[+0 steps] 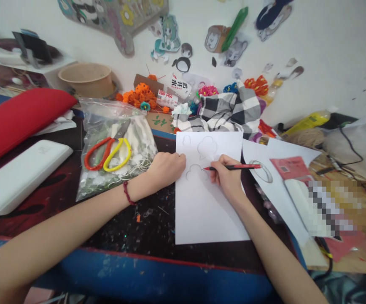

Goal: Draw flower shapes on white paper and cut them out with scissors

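My right hand (225,174) pinches a red and black pencil (243,167), its tip on a white sheet of paper (208,215). Faint cloud-like outlines and a small rounded shape are drawn on the upper half of the sheet. My left hand (168,166), curled into a fist with a dark red cord bracelet at the wrist, rests at the sheet's left edge; its finger undersides are hidden. Just left of that hand, scissors (108,154) with one orange-red and one yellow handle lie on a clear zip bag (88,126) of white and green pieces.
A white power bank (28,173) and a red case (21,122) lie at left. Behind the paper are a black-and-white checked cloth (224,112), orange fuzzy flowers (140,96) and a beige tub (86,80). More paper sheets (278,198) and packets crowd the right side.
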